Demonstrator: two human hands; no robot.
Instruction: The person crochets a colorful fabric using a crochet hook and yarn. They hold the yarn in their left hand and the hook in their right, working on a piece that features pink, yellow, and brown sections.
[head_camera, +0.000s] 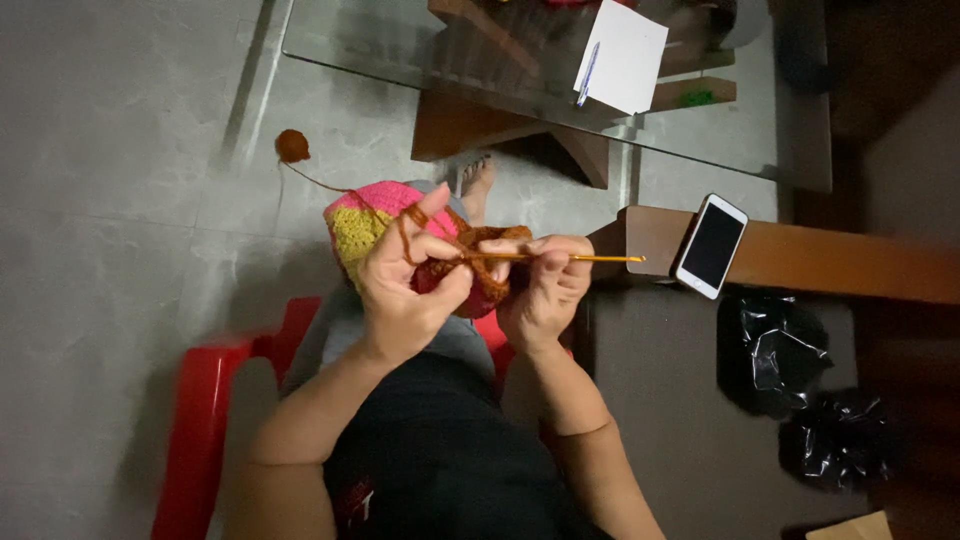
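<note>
My left hand (405, 285) holds a crocheted piece (372, 220) in pink, yellow and rust-orange, with the orange yarn looped over its raised forefinger. My right hand (545, 290) grips a yellow crochet hook (600, 259) that points sideways, its tip hidden in the rust-orange stitches (495, 240) between the two hands. A strand of orange yarn runs from the work up to a small orange yarn ball (292, 146) on the grey floor. I sit on a red plastic chair (200, 420).
A glass-topped table (350, 50) with a wooden base stands ahead, bearing a white paper sheet (625, 55) and a pen (587, 75). A white smartphone (711, 246) leans on a wooden ledge (840, 262). Black plastic bags (790, 360) lie at the right. A bare foot (478, 185) shows ahead.
</note>
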